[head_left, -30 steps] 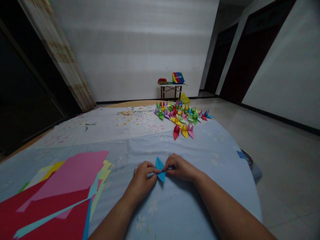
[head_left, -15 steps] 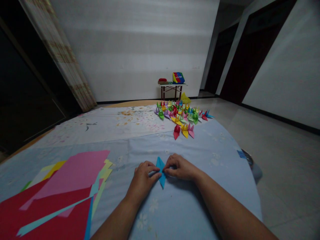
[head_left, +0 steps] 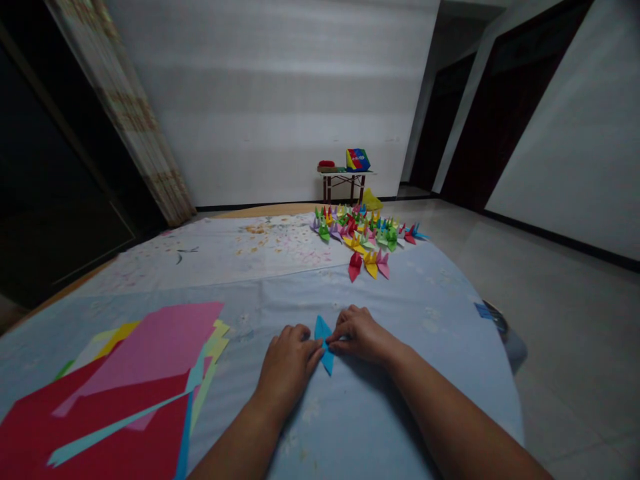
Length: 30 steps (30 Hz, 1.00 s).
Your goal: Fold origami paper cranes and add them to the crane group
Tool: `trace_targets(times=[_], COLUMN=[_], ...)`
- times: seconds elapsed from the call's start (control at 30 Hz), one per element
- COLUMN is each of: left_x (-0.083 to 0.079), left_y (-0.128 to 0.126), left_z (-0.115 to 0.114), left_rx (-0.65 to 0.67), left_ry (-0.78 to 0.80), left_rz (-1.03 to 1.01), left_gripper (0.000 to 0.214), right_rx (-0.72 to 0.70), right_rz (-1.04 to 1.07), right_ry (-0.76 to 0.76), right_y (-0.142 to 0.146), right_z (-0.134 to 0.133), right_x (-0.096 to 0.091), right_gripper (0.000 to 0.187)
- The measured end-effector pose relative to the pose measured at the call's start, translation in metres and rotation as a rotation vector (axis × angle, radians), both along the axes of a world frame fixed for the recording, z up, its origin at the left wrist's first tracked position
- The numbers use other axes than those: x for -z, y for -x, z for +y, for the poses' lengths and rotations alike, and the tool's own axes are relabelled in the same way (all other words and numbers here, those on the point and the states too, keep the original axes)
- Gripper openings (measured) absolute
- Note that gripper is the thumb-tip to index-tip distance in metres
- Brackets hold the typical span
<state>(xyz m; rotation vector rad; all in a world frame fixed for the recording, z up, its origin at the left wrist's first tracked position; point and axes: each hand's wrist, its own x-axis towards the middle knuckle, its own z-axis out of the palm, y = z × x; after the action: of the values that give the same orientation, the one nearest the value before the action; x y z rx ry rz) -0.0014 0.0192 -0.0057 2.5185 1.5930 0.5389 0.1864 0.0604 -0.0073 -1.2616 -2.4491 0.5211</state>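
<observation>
A small folded piece of blue paper (head_left: 325, 345) lies on the pale blue sheet (head_left: 425, 313) spread on the floor. My left hand (head_left: 290, 363) presses on its left side with the fingers curled. My right hand (head_left: 361, 333) pinches its right side with closed fingertips. Both hands meet over the middle of the paper, so only its top and bottom tips show.
A fan of loose coloured paper sheets (head_left: 115, 393) (pink, red, yellow, light blue) lies at the near left. Several finished folded paper figures (head_left: 365, 237) stand in a cluster farther ahead. A small table (head_left: 345, 180) with a colourful box stands by the far wall. Bare tiled floor lies to the right.
The two hands stay on the blue paper, with the fingers shifting slightly over its middle. The view has tilted a little, so everything sits slightly lower in frame.
</observation>
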Motion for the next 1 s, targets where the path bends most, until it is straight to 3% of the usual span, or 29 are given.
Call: trace_targets(times=[0.33, 0.57, 0.8, 1.0], left_x=[0.0002, 0.0043, 0.0063, 0.0038], left_y=[0.001, 0.0018, -0.0001, -0.0037], left_z=[-0.0015, 0.0018, 0.0032, 0.0022], left_rx=[-0.004, 0.014, 0.031, 0.003], left_ry=[-0.004, -0.009, -0.023, 0.019], left_rz=[0.009, -0.107, -0.242, -0.235], left_gripper=[0.02, 0.019, 0.019, 0.018], right_rx=[-0.009, -0.032, 0.181, 0.153], right_rz=[0.005, 0.006, 0.033, -0.006], right_ry=[-0.037, -0.043, -0.11, -0.048], right_y=[-0.0029, -0.0024, -0.0008, 0.0048], right_z=[-0.0012, -0.0027, -0.0021, -0.0055], right_x=[-0.0012, -0.0015, 0.0009, -0.0005], right_gripper=[0.016, 0.015, 0.025, 0.025])
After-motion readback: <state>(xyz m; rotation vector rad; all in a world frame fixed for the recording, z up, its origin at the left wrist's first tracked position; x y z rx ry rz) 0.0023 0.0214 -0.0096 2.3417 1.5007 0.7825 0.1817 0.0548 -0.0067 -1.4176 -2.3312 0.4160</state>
